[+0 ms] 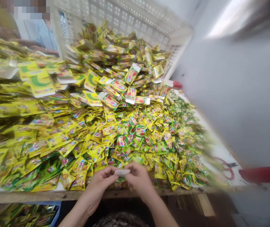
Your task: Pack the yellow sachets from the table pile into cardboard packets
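Note:
At the table's front edge, my left hand [101, 184] and my right hand [139, 179] meet around a small cardboard box [122, 172]. Its white end flap faces up, and its printed sides are mostly hidden by my fingers. Both hands are closed, with thumbs and fingertips pinching the box from either side. Just beyond them lies a deep heap of small yellow and green candy packets [123, 142]. Further back, many yellow-green boxes [118, 85] with white flaps lie jumbled on the heap.
A white plastic crate [146, 19] lies tipped behind the boxes. Red-handled scissors [228, 170] rest at the right, near a red rod-shaped thing [265, 174]. A blue-edged bin [57, 211] holding more packets stands below the wooden table edge [31, 197]. Another person [39, 34] is at the back left.

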Demonstrator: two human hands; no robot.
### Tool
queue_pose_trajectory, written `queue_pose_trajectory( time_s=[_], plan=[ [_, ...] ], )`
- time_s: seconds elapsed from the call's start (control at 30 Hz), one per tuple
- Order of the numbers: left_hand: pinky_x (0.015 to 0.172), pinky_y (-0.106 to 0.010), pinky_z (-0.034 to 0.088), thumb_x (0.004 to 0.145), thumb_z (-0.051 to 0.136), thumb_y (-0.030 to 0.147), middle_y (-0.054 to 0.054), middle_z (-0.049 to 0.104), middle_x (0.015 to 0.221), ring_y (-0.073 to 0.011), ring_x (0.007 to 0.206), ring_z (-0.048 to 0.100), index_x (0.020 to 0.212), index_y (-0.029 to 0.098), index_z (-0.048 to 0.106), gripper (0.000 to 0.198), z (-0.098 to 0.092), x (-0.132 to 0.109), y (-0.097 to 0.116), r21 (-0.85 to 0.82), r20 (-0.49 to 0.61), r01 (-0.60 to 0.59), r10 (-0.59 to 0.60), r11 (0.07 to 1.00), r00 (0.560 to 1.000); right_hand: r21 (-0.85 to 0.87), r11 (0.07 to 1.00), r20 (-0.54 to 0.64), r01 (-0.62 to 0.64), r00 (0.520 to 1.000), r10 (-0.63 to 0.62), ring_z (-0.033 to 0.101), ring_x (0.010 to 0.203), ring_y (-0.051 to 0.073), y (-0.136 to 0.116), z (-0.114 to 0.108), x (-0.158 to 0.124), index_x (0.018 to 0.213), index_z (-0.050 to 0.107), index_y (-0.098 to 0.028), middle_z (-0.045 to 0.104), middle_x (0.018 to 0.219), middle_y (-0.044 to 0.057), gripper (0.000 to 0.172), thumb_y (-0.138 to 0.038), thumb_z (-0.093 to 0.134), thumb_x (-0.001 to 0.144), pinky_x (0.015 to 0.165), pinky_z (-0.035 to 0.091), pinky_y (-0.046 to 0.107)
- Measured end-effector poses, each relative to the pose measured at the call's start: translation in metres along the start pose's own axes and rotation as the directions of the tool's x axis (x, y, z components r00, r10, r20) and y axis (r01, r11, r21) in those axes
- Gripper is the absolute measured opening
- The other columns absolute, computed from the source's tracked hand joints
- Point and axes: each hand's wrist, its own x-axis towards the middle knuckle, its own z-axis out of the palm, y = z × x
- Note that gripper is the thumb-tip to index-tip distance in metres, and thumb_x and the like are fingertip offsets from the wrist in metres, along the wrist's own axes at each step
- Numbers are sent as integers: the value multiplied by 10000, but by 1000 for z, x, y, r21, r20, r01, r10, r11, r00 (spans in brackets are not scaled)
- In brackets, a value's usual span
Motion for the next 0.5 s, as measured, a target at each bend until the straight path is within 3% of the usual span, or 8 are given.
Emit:
queue_pose_trajectory(
  time_s=[0.17, 0.23, 0.37, 0.5],
  plan=[
    [923, -304, 479, 738, 737, 386, -58, 744, 1059, -236, 1030, 640, 994, 216, 750, 307, -5, 8, -5, 57, -230, -62, 73, 996, 970, -65, 988, -16, 138, 990, -140, 533, 426, 74, -4, 0, 12, 896, 760, -188, 653, 844, 40, 258, -404, 680, 780, 394, 453, 206],
    [932, -316, 489, 724, 744, 395, -61, 750, 1052, -246, 1033, 649, 973, 215, 759, 307, -5, 9, -7, 98, -262, -79, 102, 992, 960, -23, 993, -13, 116, 993, -116, 543, 424, 85, -6, 0, 15, 863, 767, -186, 650, 775, 28, 268, -425, 705, 760, 397, 462, 214],
    [860, -306, 532, 769, 702, 381, -55, 743, 1056, -225, 956, 674, 1060, 228, 723, 329, -1, 9, -7, 147, -239, -154, 186, 977, 953, 67, 996, -36, 63, 997, -61, 525, 415, 99, -6, 1, 16, 836, 746, -195, 606, 586, -22, 263, -392, 791, 667, 395, 463, 214],
    [825, -297, 533, 806, 680, 324, -55, 732, 976, -210, 926, 666, 945, 222, 740, 183, -5, 12, -8, 302, -125, -312, 362, 901, 924, 50, 994, -53, 97, 994, -95, 588, 504, 131, -4, 2, 13, 742, 755, -191, 638, 673, 10, 200, -363, 805, 653, 448, 517, 249]
  ],
)
